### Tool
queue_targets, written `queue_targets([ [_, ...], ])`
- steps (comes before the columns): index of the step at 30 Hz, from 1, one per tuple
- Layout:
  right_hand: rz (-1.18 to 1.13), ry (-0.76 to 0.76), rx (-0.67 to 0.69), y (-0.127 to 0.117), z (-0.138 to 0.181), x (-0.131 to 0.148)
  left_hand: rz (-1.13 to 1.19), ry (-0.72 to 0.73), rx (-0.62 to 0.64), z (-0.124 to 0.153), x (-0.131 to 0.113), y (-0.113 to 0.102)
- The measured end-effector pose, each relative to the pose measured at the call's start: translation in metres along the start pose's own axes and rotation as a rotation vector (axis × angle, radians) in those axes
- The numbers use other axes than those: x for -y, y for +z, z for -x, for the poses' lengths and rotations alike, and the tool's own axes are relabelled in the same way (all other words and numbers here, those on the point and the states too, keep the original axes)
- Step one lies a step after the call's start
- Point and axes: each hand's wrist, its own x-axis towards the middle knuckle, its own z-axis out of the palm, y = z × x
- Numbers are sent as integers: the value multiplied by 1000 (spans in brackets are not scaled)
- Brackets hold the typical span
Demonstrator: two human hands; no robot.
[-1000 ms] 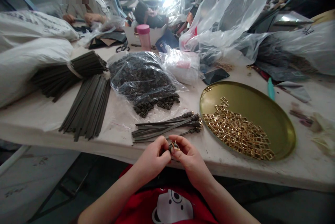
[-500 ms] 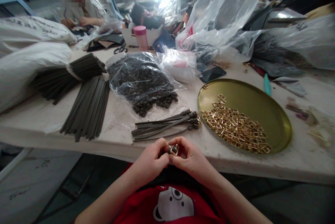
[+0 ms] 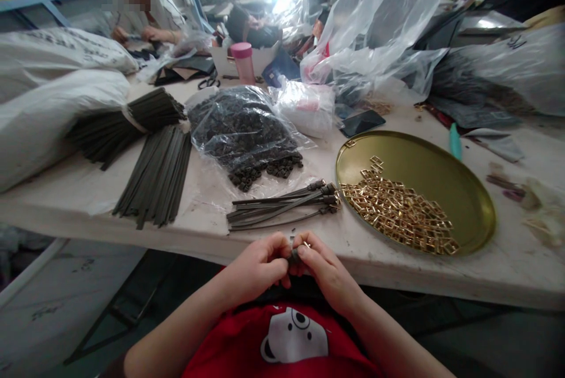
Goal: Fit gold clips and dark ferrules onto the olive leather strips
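Held a small dark piece [image 3: 293, 257] between left hand [image 3: 269, 260] and right hand [image 3: 321, 263], at the near edge of the table [image 3: 318, 160]. Pinched it with the left thumb against bent fingers, tips pressed close together, and gripped it from the other side between right thumb and forefinger. Showed a sliver of gold-coloured metal [image 3: 306, 244] at the right fingertips; could not make out its full shape, nor that of the dark piece, behind the fingers. Had a group of dark straps [image 3: 282, 209] lying just beyond the hands, with gold-coloured ends pointing right, just beside the rim of a round olive tray [image 3: 441, 172]. Saw gold-coloured frames [image 3: 401, 216] heaped in the tray, mostly on its near left side, and a clear bag [image 3: 247, 125] behind the straps, with dark loops [image 3: 282, 166] inside and at its near edge. Had loose dark strips [image 3: 154, 178] fanned farther left, near a banded bundle [image 3: 152, 110]. Saw a phone [image 3: 362, 123] just beyond the tray.
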Motion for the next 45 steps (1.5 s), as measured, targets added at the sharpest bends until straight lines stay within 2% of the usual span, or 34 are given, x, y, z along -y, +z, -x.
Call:
queue_targets([
  [4,-99,59,-2,1,-1,-2,104,-29,29,-1,0,0],
  [11,-59,68,48,2,-1,3,167,-60,78,-3,2,-5],
  [18,251,64,7,-1,-4,-4,188,-154,120,-3,0,-6],
  [22,355,-34,52,1,-3,2,345,-179,126,-3,2,-7],
  [26,232,8,113,3,-3,4,529,-200,166,-3,4,-9],
  [28,187,24,99,2,-5,1,548,-196,154,-3,6,-10],
  [31,194,-18,1,-3,-10,-6,505,-167,90,-3,8,-14],
  [36,256,-44,-124,-10,-12,-13,393,-188,94,-3,14,-18],
  [39,347,-69,-172,-10,-9,-15,382,-173,37,-3,15,-16],
  [41,403,-101,-172,-11,-7,-15,390,-161,1,-2,14,-13],
  [45,481,-131,-80,-13,-2,-12,403,-169,-3,2,15,-9],
])
